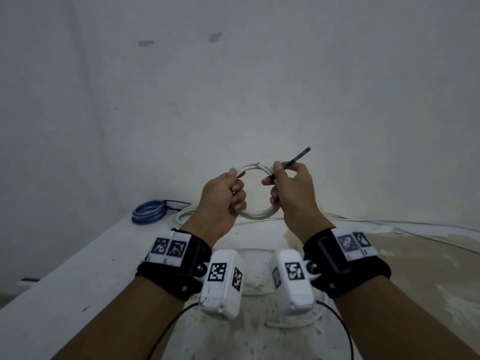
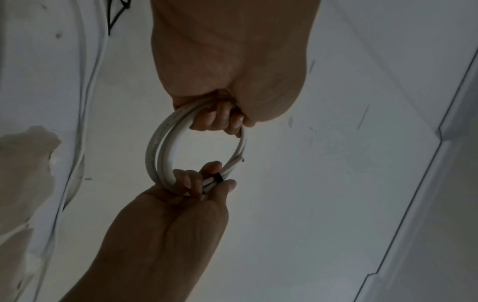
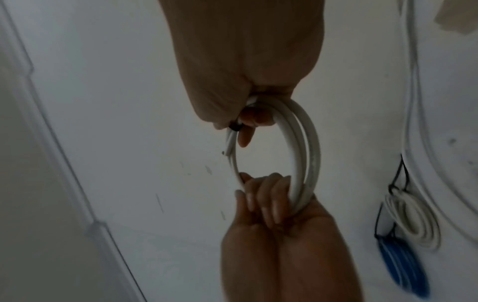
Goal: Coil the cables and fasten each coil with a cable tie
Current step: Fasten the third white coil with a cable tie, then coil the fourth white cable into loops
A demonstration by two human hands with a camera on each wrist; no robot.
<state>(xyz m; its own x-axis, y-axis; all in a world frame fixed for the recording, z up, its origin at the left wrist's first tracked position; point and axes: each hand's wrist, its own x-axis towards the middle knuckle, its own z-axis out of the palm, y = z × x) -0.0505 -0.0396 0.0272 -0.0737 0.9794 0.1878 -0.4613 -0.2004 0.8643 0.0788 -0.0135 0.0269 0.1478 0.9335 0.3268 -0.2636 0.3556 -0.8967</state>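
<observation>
- Both wrists are wrapped in black bands carrying white camera blocks (image 1: pixel 222 284) printed with square black-and-white codes; no readable writing is seen.
- Held up between the hands, above the table (image 1: pixel 65 268), is a white cable coil (image 1: pixel 255 215) of about 3 turns.
- Its left side is gripped by the curled fingers of the left hand (image 1: pixel 220 196).
- Its right side is clamped by the right hand (image 1: pixel 291 188), with a black cable tie (image 1: pixel 296 158) pinched against it.
- 1 blue coil (image 1: pixel 148 212) and 1 white coil (image 3: pixel 411 220) are seen lying tied on the table.
</observation>
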